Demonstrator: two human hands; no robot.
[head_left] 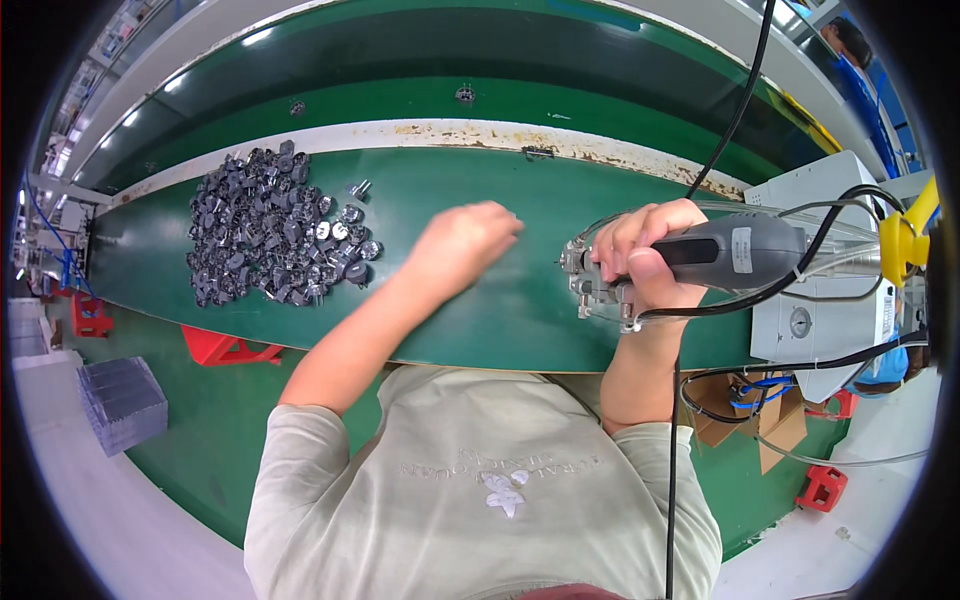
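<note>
My right hand (655, 250) is wrapped round a grey power screwdriver (740, 250), lying sideways above the right part of the green bench (480, 330). Its metal head (590, 275) points left, and clear hoses run along its body. To the left of that head, my left hand (465, 243) hovers over the bench with its fingers curled together. Whatever those fingers hold, if anything, is hidden. Left of this hand spreads a pile of small grey-and-metal parts (265, 225). One loose part (360, 190) lies just off the pile's right side.
A white machine box (800, 290) with a dial stands at the bench's right end. A black cable (735, 125) hangs across the right side. Beyond the white ledge (420, 133) runs a green belt (380, 105) with a small part (465, 94). Red stools (825, 488) stand on the floor.
</note>
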